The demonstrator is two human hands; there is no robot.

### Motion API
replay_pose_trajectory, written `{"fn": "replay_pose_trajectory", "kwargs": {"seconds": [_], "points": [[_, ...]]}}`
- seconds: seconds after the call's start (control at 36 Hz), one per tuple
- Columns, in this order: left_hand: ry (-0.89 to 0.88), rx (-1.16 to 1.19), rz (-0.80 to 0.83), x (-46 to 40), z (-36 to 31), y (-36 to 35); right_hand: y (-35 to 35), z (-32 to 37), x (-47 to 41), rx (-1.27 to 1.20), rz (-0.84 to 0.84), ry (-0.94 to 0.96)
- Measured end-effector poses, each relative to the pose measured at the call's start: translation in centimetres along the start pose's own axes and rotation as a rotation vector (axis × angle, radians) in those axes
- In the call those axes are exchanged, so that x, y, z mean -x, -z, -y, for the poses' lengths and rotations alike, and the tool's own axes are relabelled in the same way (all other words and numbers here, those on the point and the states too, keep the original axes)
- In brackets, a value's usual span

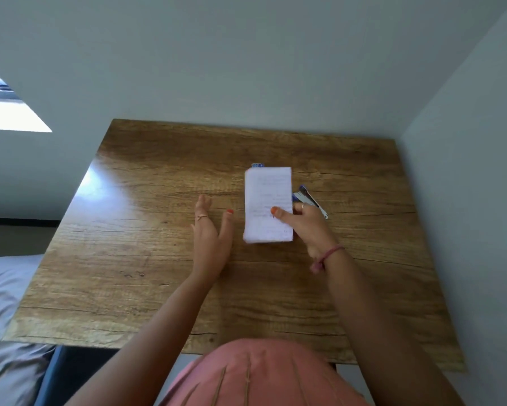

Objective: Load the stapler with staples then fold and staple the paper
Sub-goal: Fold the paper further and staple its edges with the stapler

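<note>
the folded paper (268, 205) lies flat on the wooden table (146, 244), right of centre. the right hand (306, 227) pinches its right edge, thumb on top. the blue stapler (312, 200) lies just beside the paper, behind that hand. the left hand (212, 232) is left of the paper, apart from it, fingers straight and slightly spread.

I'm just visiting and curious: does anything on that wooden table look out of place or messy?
Nothing is spilled or damaged. The folded paper lies flat, partly covering the stapler at its right edge and a small blue thing at its far edge. The right hand grips the paper; the left hand is open.
</note>
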State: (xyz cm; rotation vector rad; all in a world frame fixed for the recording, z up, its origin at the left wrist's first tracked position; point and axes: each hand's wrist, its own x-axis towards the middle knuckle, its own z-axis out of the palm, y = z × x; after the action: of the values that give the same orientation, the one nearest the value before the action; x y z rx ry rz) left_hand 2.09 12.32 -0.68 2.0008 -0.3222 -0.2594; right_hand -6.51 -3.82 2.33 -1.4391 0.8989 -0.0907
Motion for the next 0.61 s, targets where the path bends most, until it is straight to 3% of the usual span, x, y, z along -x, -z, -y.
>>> {"fn": "replay_pose_trajectory", "kwargs": {"seconds": [0.08, 0.17, 0.28, 0.47, 0.61], "points": [[0.052, 0.183, 0.056, 1.1, -1.8, -0.5, -0.1, 0.6, 0.4, -0.361, 0.014, -0.024], [0.096, 0.417, 0.176, 1.8, -3.6, -0.9, -0.3, 1.4, 0.7, -0.501, 0.010, -0.011], [0.153, 0.679, 0.188, 2.2, -5.4, -1.2, -0.6, 2.3, 1.1, -0.661, -0.015, 0.003], [0.092, 0.737, 0.226, 3.4, -6.0, -2.2, -1.7, 2.9, 1.8, -0.833, 0.000, -0.001], [0.123, 0.693, 0.178, 2.5, -6.1, -2.1, -2.4, 3.0, 1.8, -0.740, 0.046, 0.025]]}}
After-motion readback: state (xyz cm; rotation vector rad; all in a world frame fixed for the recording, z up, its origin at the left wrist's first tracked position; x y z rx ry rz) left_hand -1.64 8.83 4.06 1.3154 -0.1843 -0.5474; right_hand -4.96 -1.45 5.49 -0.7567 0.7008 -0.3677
